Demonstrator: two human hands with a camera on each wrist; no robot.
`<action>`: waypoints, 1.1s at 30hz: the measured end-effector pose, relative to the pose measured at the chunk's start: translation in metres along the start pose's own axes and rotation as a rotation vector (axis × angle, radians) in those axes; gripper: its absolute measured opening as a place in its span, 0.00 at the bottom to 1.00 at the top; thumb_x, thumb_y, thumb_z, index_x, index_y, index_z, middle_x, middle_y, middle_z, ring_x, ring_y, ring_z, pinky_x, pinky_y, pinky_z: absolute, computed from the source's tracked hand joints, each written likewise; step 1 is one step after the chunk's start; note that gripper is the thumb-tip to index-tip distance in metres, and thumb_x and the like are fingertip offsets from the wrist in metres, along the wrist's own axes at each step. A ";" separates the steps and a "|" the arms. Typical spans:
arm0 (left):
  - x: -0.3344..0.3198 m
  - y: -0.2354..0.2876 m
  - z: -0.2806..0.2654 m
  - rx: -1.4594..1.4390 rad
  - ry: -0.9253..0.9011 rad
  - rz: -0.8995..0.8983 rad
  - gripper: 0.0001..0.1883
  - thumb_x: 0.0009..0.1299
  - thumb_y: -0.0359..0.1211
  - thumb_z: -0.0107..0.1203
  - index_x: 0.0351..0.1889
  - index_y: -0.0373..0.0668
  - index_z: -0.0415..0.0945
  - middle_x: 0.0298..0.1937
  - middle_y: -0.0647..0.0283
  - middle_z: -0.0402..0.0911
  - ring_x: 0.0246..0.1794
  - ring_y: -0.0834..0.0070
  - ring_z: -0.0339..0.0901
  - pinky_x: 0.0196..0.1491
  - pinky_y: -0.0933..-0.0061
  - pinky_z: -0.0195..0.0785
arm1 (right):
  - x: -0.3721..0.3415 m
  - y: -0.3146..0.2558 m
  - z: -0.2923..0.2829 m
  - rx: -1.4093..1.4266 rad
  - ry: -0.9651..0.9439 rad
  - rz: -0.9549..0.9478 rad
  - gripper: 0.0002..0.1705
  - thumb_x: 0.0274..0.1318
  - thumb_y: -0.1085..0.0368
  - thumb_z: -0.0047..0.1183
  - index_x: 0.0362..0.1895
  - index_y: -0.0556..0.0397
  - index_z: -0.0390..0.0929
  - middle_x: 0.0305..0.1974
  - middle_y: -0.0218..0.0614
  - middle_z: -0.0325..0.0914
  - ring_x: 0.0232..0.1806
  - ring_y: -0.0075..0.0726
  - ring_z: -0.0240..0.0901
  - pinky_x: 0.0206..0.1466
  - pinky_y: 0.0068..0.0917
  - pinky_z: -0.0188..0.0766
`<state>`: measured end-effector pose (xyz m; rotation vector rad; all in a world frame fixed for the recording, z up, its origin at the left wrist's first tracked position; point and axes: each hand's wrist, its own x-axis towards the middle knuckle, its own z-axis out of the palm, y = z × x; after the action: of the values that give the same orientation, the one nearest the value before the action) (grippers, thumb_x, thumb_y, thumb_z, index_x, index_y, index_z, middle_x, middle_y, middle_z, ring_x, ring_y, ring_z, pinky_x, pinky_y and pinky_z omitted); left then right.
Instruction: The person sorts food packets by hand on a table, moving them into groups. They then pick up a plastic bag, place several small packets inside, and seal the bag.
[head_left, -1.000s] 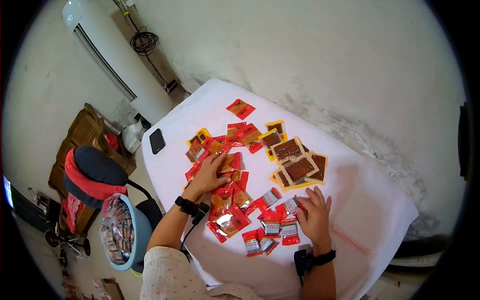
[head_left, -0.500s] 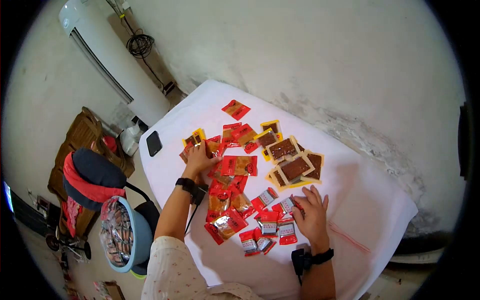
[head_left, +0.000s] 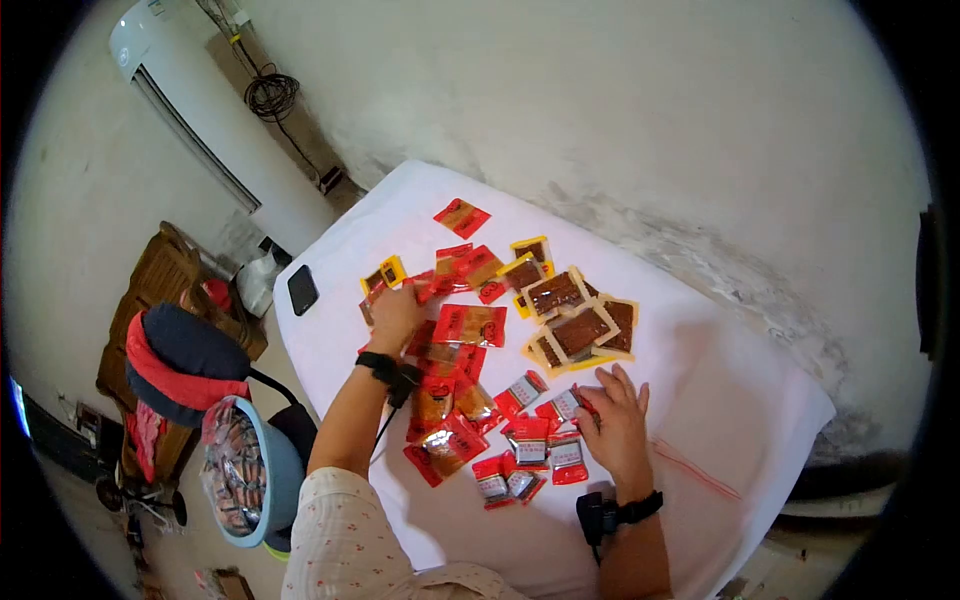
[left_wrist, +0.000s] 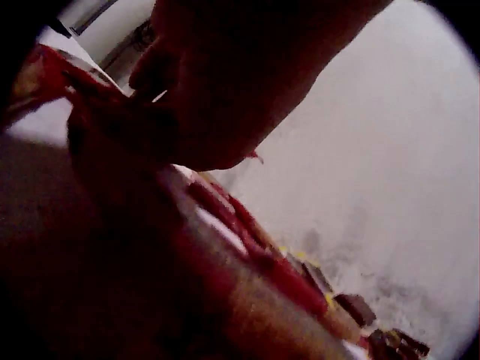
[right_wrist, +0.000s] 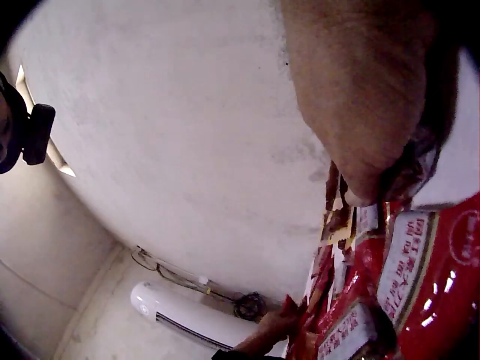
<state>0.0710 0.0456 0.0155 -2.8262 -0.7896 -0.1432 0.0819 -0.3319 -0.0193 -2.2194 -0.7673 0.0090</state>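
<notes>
My left hand [head_left: 397, 318] reaches among red-edged packets with tan contents at the left of the pile. Its fingertips are at a red packet [left_wrist: 41, 82], seen dark and blurred in the left wrist view; I cannot tell whether they pinch it. Just right of this hand a flat red packet [head_left: 470, 326] lies on others. My right hand [head_left: 615, 425] rests beside the small red packets with white labels [head_left: 527, 440], fingers loosely extended and thumb side at the nearest small packet [head_left: 563, 406]. In the right wrist view these labelled packets [right_wrist: 405, 270] lie close under the hand.
Brown slabs in clear, yellow-edged packets [head_left: 585, 330] are heaped at the table's centre right. A phone [head_left: 302, 290] lies near the left edge of the white-covered table [head_left: 740, 420]. Left of the table stand a blue basin of packets [head_left: 285, 480] and a dark, red-trimmed seat [head_left: 190, 345].
My left hand has moved left off the flat red packet, which now lies uncovered, onto packets farther left. The right hand stays beside the small packets. The head view has shifted slightly.
</notes>
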 end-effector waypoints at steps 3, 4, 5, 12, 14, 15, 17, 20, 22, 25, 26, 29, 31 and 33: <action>0.014 -0.032 0.003 -0.286 0.039 -0.233 0.23 0.61 0.49 0.55 0.39 0.35 0.77 0.34 0.50 0.82 0.34 0.55 0.80 0.38 0.58 0.72 | 0.000 0.002 0.001 -0.007 0.002 -0.006 0.16 0.48 0.60 0.57 0.43 0.47 0.80 0.58 0.40 0.66 0.66 0.48 0.52 0.66 0.65 0.37; 0.016 -0.046 0.003 -0.668 0.066 -0.239 0.19 0.63 0.43 0.55 0.39 0.34 0.77 0.34 0.52 0.82 0.32 0.59 0.81 0.35 0.61 0.73 | 0.000 0.002 0.002 -0.015 0.004 -0.011 0.16 0.48 0.60 0.57 0.43 0.47 0.80 0.58 0.40 0.66 0.66 0.47 0.52 0.66 0.65 0.37; 0.018 -0.050 -0.002 -1.049 0.094 -0.242 0.14 0.64 0.37 0.55 0.40 0.34 0.76 0.34 0.53 0.82 0.31 0.63 0.81 0.33 0.65 0.74 | -0.001 0.001 0.003 -0.013 0.001 -0.009 0.16 0.48 0.60 0.57 0.43 0.47 0.80 0.58 0.40 0.66 0.66 0.47 0.52 0.66 0.65 0.37; 0.054 -0.039 0.004 -1.752 -0.030 -0.275 0.22 0.66 0.34 0.55 0.57 0.37 0.65 0.50 0.53 0.75 0.44 0.66 0.78 0.42 0.69 0.73 | 0.001 0.003 0.004 -0.028 0.006 -0.004 0.17 0.46 0.60 0.58 0.43 0.45 0.80 0.58 0.39 0.67 0.66 0.47 0.52 0.66 0.65 0.37; 0.052 -0.040 0.007 -1.554 0.111 -0.323 0.35 0.63 0.40 0.58 0.65 0.39 0.57 0.56 0.50 0.72 0.54 0.62 0.72 0.53 0.59 0.68 | -0.002 0.004 0.005 -0.021 0.007 -0.013 0.17 0.45 0.61 0.59 0.43 0.45 0.80 0.58 0.39 0.67 0.66 0.47 0.52 0.66 0.65 0.37; 0.045 -0.048 0.005 -1.546 0.112 -0.332 0.35 0.63 0.40 0.58 0.65 0.39 0.57 0.56 0.50 0.72 0.54 0.62 0.72 0.53 0.59 0.68 | -0.002 0.004 0.005 -0.020 0.009 -0.013 0.17 0.45 0.61 0.59 0.43 0.45 0.80 0.58 0.39 0.67 0.67 0.47 0.52 0.66 0.66 0.37; 0.021 -0.075 -0.005 -1.120 0.017 -0.460 0.46 0.57 0.48 0.63 0.67 0.33 0.52 0.58 0.43 0.68 0.59 0.59 0.68 0.57 0.57 0.63 | 0.000 0.004 0.006 -0.011 0.017 -0.020 0.17 0.45 0.61 0.59 0.43 0.46 0.80 0.58 0.40 0.67 0.67 0.47 0.52 0.66 0.66 0.37; 0.005 -0.125 0.077 -0.743 0.031 -0.354 0.57 0.48 0.57 0.65 0.64 0.24 0.51 0.58 0.37 0.67 0.59 0.52 0.68 0.59 0.61 0.63 | 0.000 0.002 0.007 -0.016 0.027 -0.018 0.16 0.45 0.61 0.58 0.43 0.46 0.80 0.58 0.40 0.67 0.67 0.47 0.51 0.66 0.66 0.37; -0.010 -0.106 0.079 -0.818 0.000 -0.309 0.57 0.47 0.58 0.65 0.64 0.25 0.52 0.57 0.37 0.68 0.59 0.52 0.68 0.59 0.61 0.62 | 0.000 0.003 0.007 -0.037 0.007 -0.003 0.16 0.46 0.61 0.58 0.43 0.46 0.80 0.58 0.40 0.67 0.67 0.48 0.51 0.66 0.66 0.37; -0.025 -0.081 0.052 -0.426 0.024 -0.336 0.51 0.51 0.51 0.65 0.64 0.26 0.52 0.55 0.38 0.70 0.56 0.52 0.70 0.56 0.60 0.66 | 0.000 0.001 0.003 -0.009 0.011 -0.017 0.16 0.46 0.61 0.58 0.43 0.46 0.79 0.57 0.41 0.67 0.67 0.48 0.52 0.66 0.66 0.37; -0.023 -0.084 0.049 -0.600 0.069 -0.431 0.48 0.53 0.47 0.64 0.64 0.28 0.52 0.54 0.40 0.71 0.53 0.53 0.73 0.52 0.62 0.69 | 0.000 0.001 0.002 -0.009 0.012 -0.017 0.16 0.46 0.61 0.58 0.43 0.46 0.79 0.57 0.41 0.67 0.67 0.48 0.52 0.66 0.66 0.37; -0.025 -0.096 0.049 -0.876 0.153 -0.631 0.31 0.60 0.34 0.59 0.59 0.33 0.61 0.47 0.51 0.76 0.41 0.64 0.78 0.40 0.68 0.75 | -0.001 0.002 0.003 -0.008 0.006 -0.016 0.15 0.47 0.61 0.57 0.42 0.47 0.79 0.57 0.41 0.66 0.66 0.49 0.52 0.66 0.66 0.37; -0.022 -0.128 0.053 -1.449 -0.113 -0.660 0.20 0.61 0.32 0.58 0.50 0.36 0.70 0.39 0.59 0.78 0.34 0.73 0.77 0.36 0.73 0.75 | 0.000 0.003 0.005 -0.030 0.018 -0.028 0.15 0.47 0.62 0.57 0.42 0.47 0.79 0.58 0.41 0.66 0.66 0.49 0.52 0.66 0.66 0.38; -0.024 -0.127 0.021 -1.315 -0.140 -0.637 0.13 0.63 0.32 0.56 0.44 0.40 0.75 0.32 0.66 0.77 0.28 0.76 0.76 0.33 0.76 0.74 | 0.000 0.003 0.005 -0.032 0.010 -0.025 0.15 0.47 0.62 0.57 0.43 0.47 0.79 0.58 0.41 0.66 0.67 0.49 0.51 0.66 0.66 0.38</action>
<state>-0.0149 0.1445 0.0129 -3.4999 -2.2815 -0.8270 0.0820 -0.3299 -0.0252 -2.2380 -0.7945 -0.0273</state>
